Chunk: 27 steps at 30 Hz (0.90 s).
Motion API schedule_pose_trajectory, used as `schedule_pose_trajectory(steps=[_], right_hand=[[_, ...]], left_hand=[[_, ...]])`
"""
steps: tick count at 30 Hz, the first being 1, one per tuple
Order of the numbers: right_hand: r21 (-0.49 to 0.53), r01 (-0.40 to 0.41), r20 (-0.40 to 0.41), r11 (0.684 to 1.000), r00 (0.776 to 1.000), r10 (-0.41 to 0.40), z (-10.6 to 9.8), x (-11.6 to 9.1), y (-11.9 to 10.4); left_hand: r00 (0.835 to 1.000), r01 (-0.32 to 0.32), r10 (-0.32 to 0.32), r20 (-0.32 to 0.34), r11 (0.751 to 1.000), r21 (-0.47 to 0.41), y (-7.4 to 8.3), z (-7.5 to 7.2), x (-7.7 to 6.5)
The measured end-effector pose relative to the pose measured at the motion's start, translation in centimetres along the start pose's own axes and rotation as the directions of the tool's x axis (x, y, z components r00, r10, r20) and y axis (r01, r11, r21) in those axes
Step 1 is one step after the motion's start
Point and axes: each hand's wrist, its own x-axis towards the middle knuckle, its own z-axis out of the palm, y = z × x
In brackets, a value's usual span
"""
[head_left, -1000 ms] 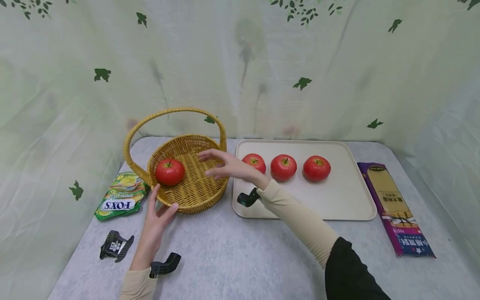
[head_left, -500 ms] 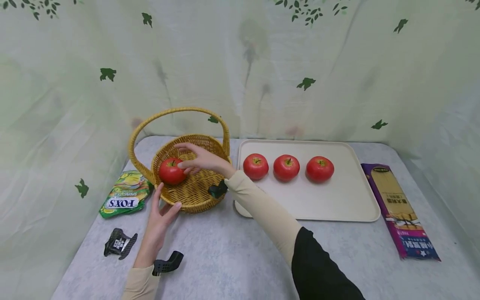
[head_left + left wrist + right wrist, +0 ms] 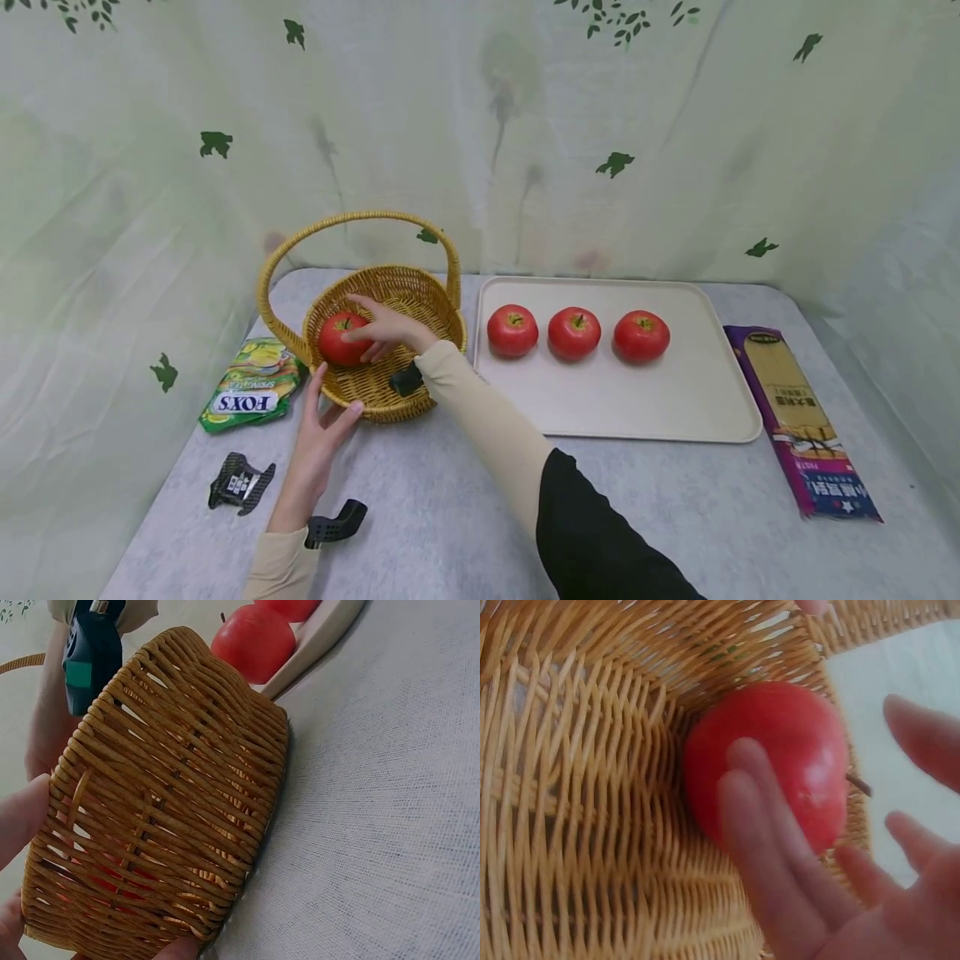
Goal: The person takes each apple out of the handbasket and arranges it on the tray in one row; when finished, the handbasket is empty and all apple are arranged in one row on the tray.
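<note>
A red apple [image 3: 342, 340] lies in the left part of the wicker basket [image 3: 390, 408], which has a tall arched handle. My right hand [image 3: 390, 327] reaches over the basket beside this apple; in the right wrist view its fairly straight fingers [image 3: 757, 832] are spread in front of the apple [image 3: 780, 742]. Whether they touch it cannot be told. My left hand [image 3: 318, 442] holds the basket's near left side, thumb at the rim. In the left wrist view the basket wall [image 3: 165, 787] fills the middle, with part of the hand out of frame.
Right of the basket, a cream tray [image 3: 600, 408] bears a row of three apples [image 3: 573, 333]. A purple pasta packet [image 3: 806, 425] lies beyond it. At the left are a green FOX'S bag [image 3: 247, 387] and a small black wrapper [image 3: 240, 483].
My right hand has moved left and down into the basket, from the tray side to the apple inside. My left hand stays at the basket. The view has shifted slightly.
</note>
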Motion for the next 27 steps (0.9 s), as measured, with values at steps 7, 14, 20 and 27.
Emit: schedule_pose_trajectory(steps=[7,14,20,27], right_hand=[[-0.051,-0.015,-0.079,0.999,0.997,0.011,1.2,0.2,0.5],[-0.066,-0.034,-0.172,0.997,0.985,0.022,2.0,0.6,0.9],[-0.034,-0.049,-0.158,0.998,0.987,0.043,2.0,0.6,1.1],[-0.183,-0.019,-0.174,0.983,0.985,-0.013,2.0,0.4,1.1]], left_hand=[[1.000,-0.006,0.006,0.000,1.000,0.003,0.0,-0.1,0.0],[1.000,-0.004,0.004,-0.008,1.000,0.007,0.0,-0.1,0.0],[1.000,-0.004,0.004,-0.011,1.000,0.003,-0.1,0.0,0.0],[1.000,-0.006,0.006,-0.010,1.000,-0.002,-0.1,0.0,0.0]])
